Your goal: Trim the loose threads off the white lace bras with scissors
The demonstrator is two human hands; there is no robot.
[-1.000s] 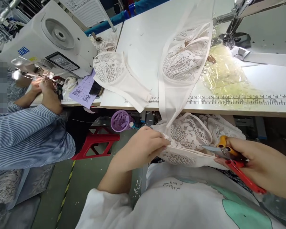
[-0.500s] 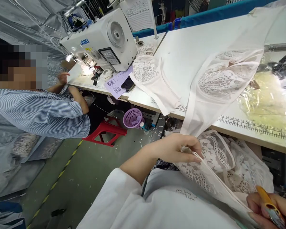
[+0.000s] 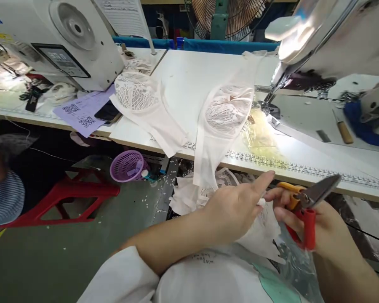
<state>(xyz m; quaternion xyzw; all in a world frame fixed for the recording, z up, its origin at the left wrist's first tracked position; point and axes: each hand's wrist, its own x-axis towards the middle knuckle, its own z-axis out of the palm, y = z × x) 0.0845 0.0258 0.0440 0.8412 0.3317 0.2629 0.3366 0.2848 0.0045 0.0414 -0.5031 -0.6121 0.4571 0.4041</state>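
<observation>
The scissors (image 3: 322,190) are gripped in the right hand (image 3: 328,225), fingers curled around the handles, blades together and angled toward the table edge (image 3: 363,191). A tiny white bit (image 3: 261,203) is seen at the left hand's (image 3: 233,210) fingertips, but whether it's pinched can't be told. Lacy fabric (image 3: 263,235) is bunched below both hands. The edge is overhung by one lace piece (image 3: 221,115); bare white tabletop (image 3: 186,80) is left beside it.

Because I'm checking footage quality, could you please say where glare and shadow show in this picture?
Head view, right: glare on the sewing machine and the table beside the yellowish packet; head view, left: a bright patch under the other machine; head view, below the table: deep shadow.
</observation>
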